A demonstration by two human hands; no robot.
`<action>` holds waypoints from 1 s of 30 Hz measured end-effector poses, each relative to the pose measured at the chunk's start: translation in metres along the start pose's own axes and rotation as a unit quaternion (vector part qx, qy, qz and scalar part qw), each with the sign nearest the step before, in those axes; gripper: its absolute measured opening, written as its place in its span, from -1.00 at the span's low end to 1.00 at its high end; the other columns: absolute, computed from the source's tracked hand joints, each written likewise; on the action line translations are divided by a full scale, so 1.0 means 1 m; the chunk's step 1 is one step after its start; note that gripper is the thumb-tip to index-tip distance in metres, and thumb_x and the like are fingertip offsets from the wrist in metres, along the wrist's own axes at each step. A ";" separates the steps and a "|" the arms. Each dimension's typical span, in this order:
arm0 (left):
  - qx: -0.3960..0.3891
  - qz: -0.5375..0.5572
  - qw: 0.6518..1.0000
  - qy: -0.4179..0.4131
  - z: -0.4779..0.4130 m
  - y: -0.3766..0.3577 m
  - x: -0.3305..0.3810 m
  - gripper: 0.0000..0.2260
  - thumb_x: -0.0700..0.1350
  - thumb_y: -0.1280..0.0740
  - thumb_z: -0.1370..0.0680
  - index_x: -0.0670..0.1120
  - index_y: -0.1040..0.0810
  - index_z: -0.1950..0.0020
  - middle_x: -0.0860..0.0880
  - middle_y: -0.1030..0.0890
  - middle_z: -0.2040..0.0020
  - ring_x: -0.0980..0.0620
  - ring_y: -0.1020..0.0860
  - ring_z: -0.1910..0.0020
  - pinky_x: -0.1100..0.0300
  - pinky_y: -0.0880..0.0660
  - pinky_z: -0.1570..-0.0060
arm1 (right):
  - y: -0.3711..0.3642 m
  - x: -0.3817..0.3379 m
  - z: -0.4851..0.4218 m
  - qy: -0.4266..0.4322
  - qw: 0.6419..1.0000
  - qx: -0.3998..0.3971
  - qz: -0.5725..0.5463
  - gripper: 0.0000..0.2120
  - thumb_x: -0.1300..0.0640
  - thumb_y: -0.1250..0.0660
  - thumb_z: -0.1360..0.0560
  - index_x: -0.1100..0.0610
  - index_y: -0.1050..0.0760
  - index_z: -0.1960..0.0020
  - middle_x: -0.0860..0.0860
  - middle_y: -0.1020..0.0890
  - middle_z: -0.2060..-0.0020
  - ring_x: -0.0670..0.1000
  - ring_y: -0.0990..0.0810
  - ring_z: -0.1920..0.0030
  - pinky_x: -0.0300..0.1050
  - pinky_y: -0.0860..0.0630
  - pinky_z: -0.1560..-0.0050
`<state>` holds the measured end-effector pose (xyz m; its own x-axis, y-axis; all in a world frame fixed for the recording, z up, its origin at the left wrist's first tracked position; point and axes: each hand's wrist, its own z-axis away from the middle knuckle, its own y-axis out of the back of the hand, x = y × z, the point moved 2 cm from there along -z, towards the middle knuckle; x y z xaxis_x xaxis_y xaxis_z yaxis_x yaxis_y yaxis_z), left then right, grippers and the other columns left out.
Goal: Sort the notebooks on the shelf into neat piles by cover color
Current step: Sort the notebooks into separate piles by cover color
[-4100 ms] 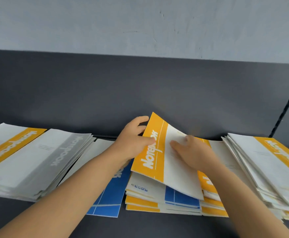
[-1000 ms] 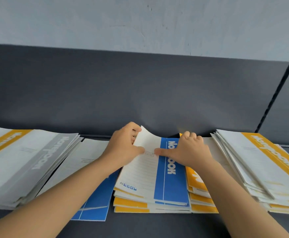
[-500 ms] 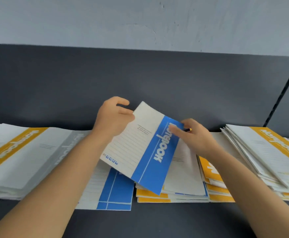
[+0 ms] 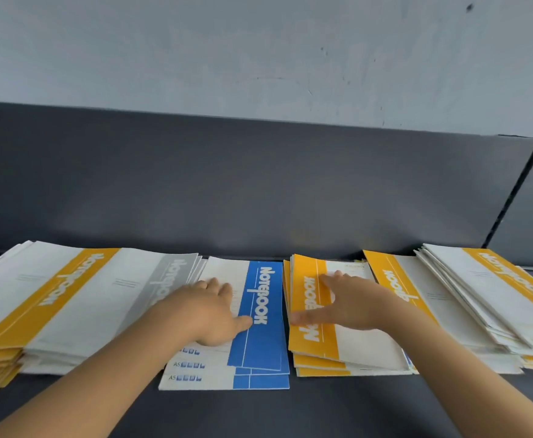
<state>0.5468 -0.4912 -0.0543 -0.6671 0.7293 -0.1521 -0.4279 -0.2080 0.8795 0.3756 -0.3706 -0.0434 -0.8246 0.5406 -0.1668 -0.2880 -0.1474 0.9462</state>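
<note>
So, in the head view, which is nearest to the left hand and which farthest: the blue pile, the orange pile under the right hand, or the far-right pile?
1. The blue pile, centre, directly under the left hand.
2. The orange pile, next on the right, under the right hand.
3. The far-right pile, at the row's right end.

Shelf (image 4: 290, 412), notebook piles in a row before back panel (image 4: 258, 184). Left to right: far-left pile (image 4: 37, 311); second pile (image 4: 126, 298); middle pile (image 4: 258, 343), left hand (image 4: 208, 311) on top; fourth pile (image 4: 363, 349), right hand (image 4: 353, 305) on top; far-right pile (image 4: 496, 295).
</note>
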 end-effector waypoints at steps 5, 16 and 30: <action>0.086 -0.027 0.995 -0.033 0.003 0.015 0.008 -0.38 0.29 0.07 -0.62 -0.08 -0.17 -0.54 -0.11 -0.23 -0.53 -0.10 -0.21 -0.49 -0.02 -0.16 -0.42 | -0.003 -0.007 0.028 0.077 0.993 -0.058 0.066 0.11 -0.45 -0.35 -0.24 -0.12 0.20 -0.54 -0.07 0.12 -0.55 0.06 0.07 -0.55 0.12 -0.11 -0.46; 0.100 0.614 0.777 -0.094 -0.021 0.036 0.028 -0.52 0.26 -0.21 -0.56 -0.08 -0.47 -0.26 -0.03 -0.49 -0.25 -0.01 -0.56 -0.11 0.04 -0.52 -0.17 | 0.033 0.013 0.039 0.164 0.926 0.271 -0.206 -0.68 0.26 -0.23 -0.49 -0.01 -0.38 0.38 -0.05 -0.46 0.48 0.04 -0.40 0.46 -0.28 -0.33 0.50; 0.026 0.839 0.534 -0.105 0.006 0.017 -0.117 -0.48 -0.22 -0.50 -0.33 -0.27 -0.54 -0.28 -0.19 -0.66 -0.11 -0.08 -0.67 0.02 0.07 -0.61 -0.01 | 0.048 -0.095 0.012 0.230 0.629 0.375 -0.641 -0.63 0.47 -0.25 -0.39 0.03 -0.58 0.31 0.01 -0.59 -0.02 -0.14 -0.60 -0.01 -0.19 -0.53 -0.01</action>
<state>0.6214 -0.5763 -0.0190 0.0000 -0.3970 0.9178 0.6851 -0.6686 -0.2892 0.4460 -0.4185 0.0209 -0.2530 -0.5049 -0.8252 -0.6910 0.6913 -0.2111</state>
